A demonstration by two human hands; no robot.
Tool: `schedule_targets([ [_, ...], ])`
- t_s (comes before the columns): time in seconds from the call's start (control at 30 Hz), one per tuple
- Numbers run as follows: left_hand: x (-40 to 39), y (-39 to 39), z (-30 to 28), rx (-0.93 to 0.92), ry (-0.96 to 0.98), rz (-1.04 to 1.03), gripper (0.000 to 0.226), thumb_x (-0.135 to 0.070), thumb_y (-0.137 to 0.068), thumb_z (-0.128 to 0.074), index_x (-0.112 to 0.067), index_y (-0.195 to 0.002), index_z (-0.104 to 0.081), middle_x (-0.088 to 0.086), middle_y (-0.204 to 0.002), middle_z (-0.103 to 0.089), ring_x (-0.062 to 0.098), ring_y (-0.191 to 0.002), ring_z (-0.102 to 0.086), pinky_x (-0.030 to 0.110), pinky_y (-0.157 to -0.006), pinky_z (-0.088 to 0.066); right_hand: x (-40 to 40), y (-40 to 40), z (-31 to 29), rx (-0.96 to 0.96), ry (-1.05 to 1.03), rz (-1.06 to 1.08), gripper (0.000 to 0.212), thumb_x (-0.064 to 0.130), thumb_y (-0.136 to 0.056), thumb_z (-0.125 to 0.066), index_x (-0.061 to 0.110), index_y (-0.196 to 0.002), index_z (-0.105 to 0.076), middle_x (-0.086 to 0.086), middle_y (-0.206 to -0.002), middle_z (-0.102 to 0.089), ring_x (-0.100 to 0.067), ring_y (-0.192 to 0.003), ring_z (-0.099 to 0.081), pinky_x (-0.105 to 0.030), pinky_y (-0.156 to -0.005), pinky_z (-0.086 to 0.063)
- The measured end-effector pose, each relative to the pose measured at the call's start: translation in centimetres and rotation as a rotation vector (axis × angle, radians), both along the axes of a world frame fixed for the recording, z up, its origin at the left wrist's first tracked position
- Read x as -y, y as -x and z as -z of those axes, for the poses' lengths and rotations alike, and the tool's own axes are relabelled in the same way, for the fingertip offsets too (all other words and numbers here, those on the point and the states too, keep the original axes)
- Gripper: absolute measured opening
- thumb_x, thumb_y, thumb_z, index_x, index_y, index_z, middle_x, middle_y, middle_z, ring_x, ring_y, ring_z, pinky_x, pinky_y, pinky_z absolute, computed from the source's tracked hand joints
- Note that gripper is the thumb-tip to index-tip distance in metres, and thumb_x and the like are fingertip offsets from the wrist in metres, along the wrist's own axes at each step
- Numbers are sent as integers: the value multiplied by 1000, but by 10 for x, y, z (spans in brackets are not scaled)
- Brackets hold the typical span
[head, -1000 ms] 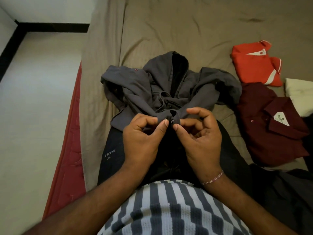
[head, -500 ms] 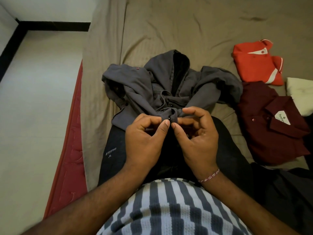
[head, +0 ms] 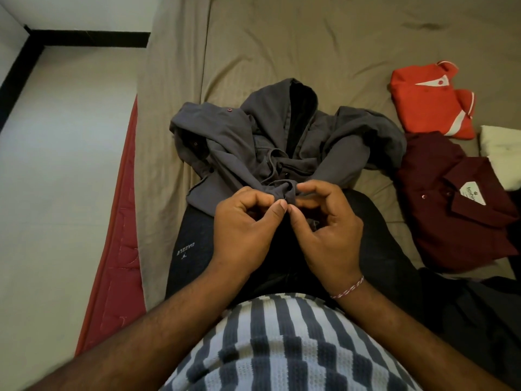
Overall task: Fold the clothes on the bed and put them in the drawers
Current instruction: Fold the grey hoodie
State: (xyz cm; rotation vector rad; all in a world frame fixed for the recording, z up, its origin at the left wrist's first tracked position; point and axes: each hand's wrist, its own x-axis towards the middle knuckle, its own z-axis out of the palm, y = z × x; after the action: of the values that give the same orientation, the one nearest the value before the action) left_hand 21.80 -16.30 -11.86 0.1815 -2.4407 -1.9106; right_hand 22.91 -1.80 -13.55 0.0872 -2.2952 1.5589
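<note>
Striped waffle-knit top fills foreground. Left hand and right hand, fingers curled, pinch bunched edge of grey shirt at small dark button, thumbs nearly meeting. Soft, crumpled shirt sprawls across dark-trousered lap onto ribbed taupe bedsheet. Right of it: folded maroon shirt, white label at collar; beyond, folded red shirt with white trim. Quilted red mattress edge at left.
</note>
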Motion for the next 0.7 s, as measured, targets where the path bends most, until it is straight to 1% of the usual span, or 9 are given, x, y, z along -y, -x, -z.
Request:
schedule_targets([
  [0.1, 3, 4, 1, 156, -207, 19, 10, -9, -91, -77, -5, -82, -76, 8, -81, -74, 23, -77, -73, 30, -72, -61, -2, 0, 5, -81, -118, -4, 32, 3, -88, -80, 9, -117, -67, 6, -109, -70, -5, -99, -69, -21, -87, -57],
  [0.23, 8, 12, 1, 408, -536, 44, 15, -3, -91, -72, -3, -76, -72, 10, -70, -69, 15, -65, -68, 23, -62, -56, -4, 2, 15, -157, -223, -50, 27, 0, -87, -80, 4, -112, -72, -2, -107, -74, -10, -100, -70, -28, -89, -58],
  [0.33, 18, 23, 7, 508, -565, 138, 19, -8, -90, -72, -11, -71, -72, 6, -68, -67, 13, -65, -65, 23, -61, -54, -7, 7, 20, -209, -285, -99, 28, 0, -87, -78, 3, -114, -71, -6, -109, -74, -12, -102, -68, -29, -91, -57],
  [0.43, 28, 41, 13, 466, -446, 258, 23, -16, -95, -70, -21, -73, -70, 2, -71, -63, 12, -65, -60, 23, -59, -50, -8, 16, 23, -145, -319, -211, 43, 7, -90, -75, 9, -131, -61, -4, -123, -67, -12, -114, -64, -29, -100, -53],
  [0.5, 32, 59, 18, 306, -153, 320, 24, -19, -100, -65, -23, -77, -69, -3, -71, -65, 8, -64, -61, 23, -59, -50, -8, 23, 29, 2, -356, -154, 53, 15, -89, -76, 17, -138, -55, 1, -124, -64, -9, -113, -62, -25, -100, -52],
  [0.57, 39, 73, 25, 128, 214, 380, 15, -25, -102, -64, -24, -87, -68, -4, -78, -69, 8, -69, -64, 24, -65, -52, -12, 31, 37, 149, -402, -45, 44, 20, -89, -77, 23, -129, -60, 8, -107, -67, -5, -97, -63, -25, -90, -55],
  [0.6, 45, 78, 29, 98, 321, 417, 10, -27, -101, -65, -25, -91, -68, -4, -81, -71, 8, -71, -66, 23, -66, -53, -15, 35, 42, 210, -446, -21, 33, 22, -89, -76, 25, -120, -65, 11, -98, -68, -3, -89, -63, -26, -83, -57],
  [0.67, 57, 77, 39, 168, 347, 527, 7, -33, -96, -72, -28, -101, -70, -8, -88, -73, 4, -79, -69, 21, -72, -55, -23, 38, 51, 337, -479, -26, 13, 25, -92, -74, 28, -103, -67, 12, -85, -68, -1, -75, -61, -21, -70, -53],
  [0.7, 63, 74, 45, 190, 375, 592, 20, -40, -92, -75, -29, -108, -70, -10, -93, -72, 3, -85, -69, 22, -77, -56, -25, 37, 55, 389, -426, -28, 10, 25, -93, -72, 29, -98, -66, 12, -80, -67, -1, -72, -62, -14, -64, -48],
])
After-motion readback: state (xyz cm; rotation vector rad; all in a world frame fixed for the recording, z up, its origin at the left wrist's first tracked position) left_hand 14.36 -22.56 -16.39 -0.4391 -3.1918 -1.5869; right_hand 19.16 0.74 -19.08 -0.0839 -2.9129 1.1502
